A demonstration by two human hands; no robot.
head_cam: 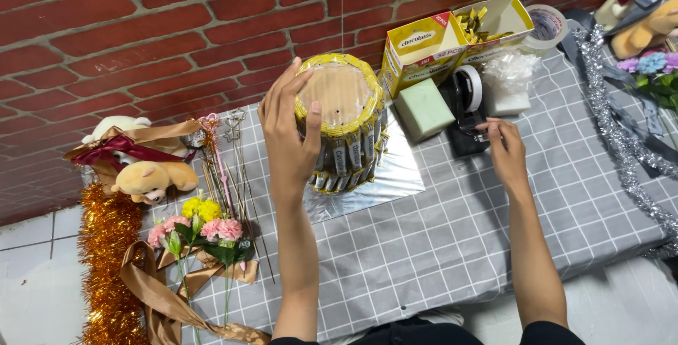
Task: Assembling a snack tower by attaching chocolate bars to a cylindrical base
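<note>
At the far left, orange tinsel (pixel 106 260) is trailing down beside a plush toy (pixel 145 175) wrapped in bronze ribbon (pixel 159 302), with artificial flowers (pixel 205 228) and thin decorative picks (pixel 229 154) lying just to their right on the surface (pixel 438 246), which is covered by a grey checked cloth.

Your left hand (pixel 289 140) is cupping the side of the drum of wrapped sticks (pixel 342 122), the thumb hooking over the top rim and the fingers spreading down the wall; the grip is wide and resting on it rather than clamping. The drum is standing on a silver board (pixel 385 182) near the middle of the surface, tilting slightly toward you. It is probably light and hollow, with a cardboard-looking top, and the foil wrappers around it are likely slippery and loosely fixed, so holding it by the rim and the flat of the wall, as you are doing, looks safer than squeezing the sticks.

Further right, a green foam block (pixel 422 108) is sitting beside a black tape dispenser (pixel 466 108). Your right hand (pixel 503 144) is pinching narrowly at the dispenser's front end; I cannot tell whether tape is between the fingertips. Behind them, open yellow boxes (pixel 452 34) are lying on their sides, and silver tinsel (pixel 625 140) is running along the right edge.

A red brick wall is rising behind the surface, and pale floor tiles are showing below.
</note>
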